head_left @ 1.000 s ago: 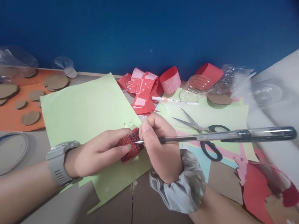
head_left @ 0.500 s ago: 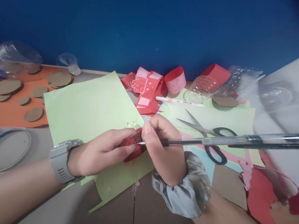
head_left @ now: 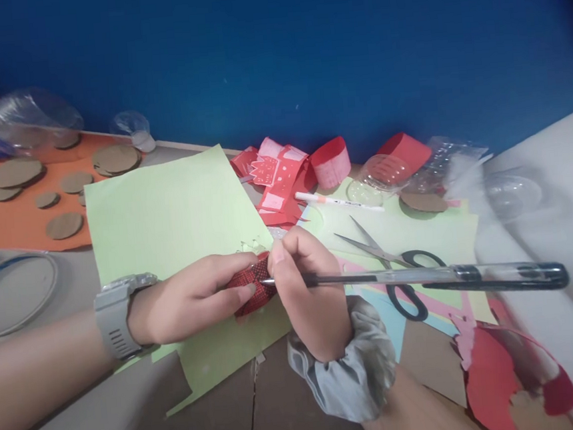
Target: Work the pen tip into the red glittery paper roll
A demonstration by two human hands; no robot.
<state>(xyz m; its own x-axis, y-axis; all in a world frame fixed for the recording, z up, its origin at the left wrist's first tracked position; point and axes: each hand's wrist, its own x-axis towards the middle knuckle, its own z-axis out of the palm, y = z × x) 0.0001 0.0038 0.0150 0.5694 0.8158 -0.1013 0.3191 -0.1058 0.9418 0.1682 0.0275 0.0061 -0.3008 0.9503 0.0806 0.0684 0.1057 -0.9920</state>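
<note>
Over green paper (head_left: 166,215), left grip (head_left: 186,303) holding red piece (head_left: 254,299), right grip (head_left: 311,296) holding pen (head_left: 417,276) — clear bottle (head_left: 32,115) lying beyond

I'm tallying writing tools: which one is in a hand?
The clear-barrelled pen, gripped in the right hand; the white marker lies untouched beyond the scissors.

A small red piece (head_left: 260,299) bears black crosshatching; the large paper sheet (head_left: 166,212) is plain pale green, the slim plastic pen (head_left: 412,276) clear and black. Toward the counter's (head_left: 108,411) far edge, a flat orange sheet (head_left: 16,220) carries brown cardboard discs (head_left: 18,173).
</note>
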